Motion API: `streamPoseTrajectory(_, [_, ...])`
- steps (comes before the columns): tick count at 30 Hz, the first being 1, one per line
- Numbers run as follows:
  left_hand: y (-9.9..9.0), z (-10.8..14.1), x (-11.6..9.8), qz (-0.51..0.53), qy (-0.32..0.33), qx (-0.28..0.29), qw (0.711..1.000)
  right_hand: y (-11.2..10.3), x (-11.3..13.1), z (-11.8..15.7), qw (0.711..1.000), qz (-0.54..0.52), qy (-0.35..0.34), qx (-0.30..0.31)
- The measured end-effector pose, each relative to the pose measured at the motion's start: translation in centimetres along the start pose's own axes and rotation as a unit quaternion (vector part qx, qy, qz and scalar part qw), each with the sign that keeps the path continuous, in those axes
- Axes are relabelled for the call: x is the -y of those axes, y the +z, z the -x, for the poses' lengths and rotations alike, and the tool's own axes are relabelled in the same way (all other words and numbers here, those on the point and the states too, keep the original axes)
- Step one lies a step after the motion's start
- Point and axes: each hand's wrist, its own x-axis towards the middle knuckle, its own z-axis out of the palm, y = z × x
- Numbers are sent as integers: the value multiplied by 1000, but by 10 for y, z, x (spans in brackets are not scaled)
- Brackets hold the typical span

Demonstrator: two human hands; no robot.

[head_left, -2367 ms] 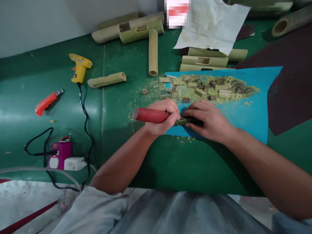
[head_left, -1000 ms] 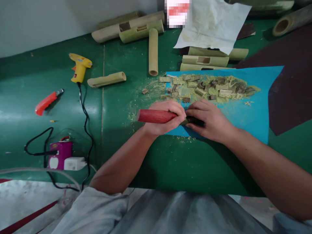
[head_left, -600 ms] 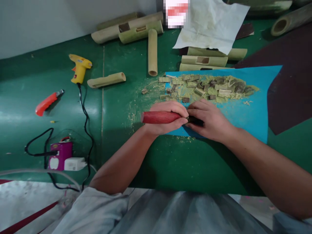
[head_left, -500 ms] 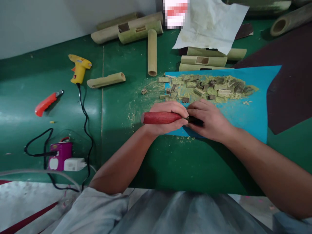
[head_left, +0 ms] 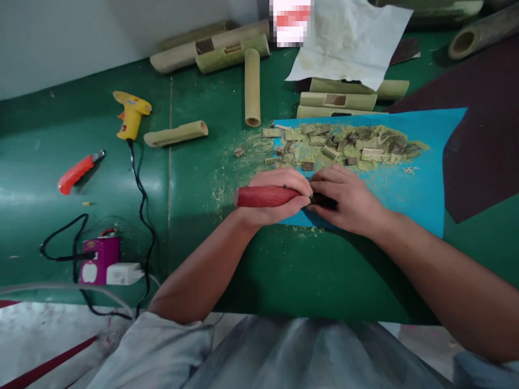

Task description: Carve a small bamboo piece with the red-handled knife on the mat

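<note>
A tool with a thick red wooden handle [head_left: 265, 196] lies along the palm of my left hand [head_left: 284, 178], whose fingers and thumb close around it. The handle's butt end points left, and the working end is hidden between my hands. My right hand [head_left: 351, 200] meets the left fingertips, its fingers curled round a dark object [head_left: 324, 201] that I cannot make out. Both hands are low over the near edge of a blue sheet [head_left: 421, 189]. Just beyond them lies a heap of bamboo chips and shavings [head_left: 344, 143].
Left on the green table [head_left: 203, 178] are a yellow glue gun [head_left: 133, 113], a red-handled cutter [head_left: 79, 173] and a purple power adapter [head_left: 99, 259] with cords. Bamboo tubes [head_left: 252, 89] lie at the back, near a crumpled white sheet [head_left: 348, 43]. A dark sheet [head_left: 482, 146] covers the right.
</note>
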Motion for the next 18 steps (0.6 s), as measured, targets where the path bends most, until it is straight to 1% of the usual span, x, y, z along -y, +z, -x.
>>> streamPoseTrajectory(4, [3, -1, -4, -8, -10, -20, 1000, -1, 0, 0, 1000, -5, 8, 13])
streamPoseTrajectory(9, [3, 2, -2, 14, 6, -50, 999, -4, 0, 0, 1000, 0, 3, 25])
streamPoseTrajectory(14, [3, 4, 0, 10, 21, -79, 997, -4, 1, 0, 1000, 2, 12, 24])
streamPoseTrajectory(18, [5, 6, 1, 0, 18, -103, 994, -4, 1, 0, 1000, -1, 4, 18])
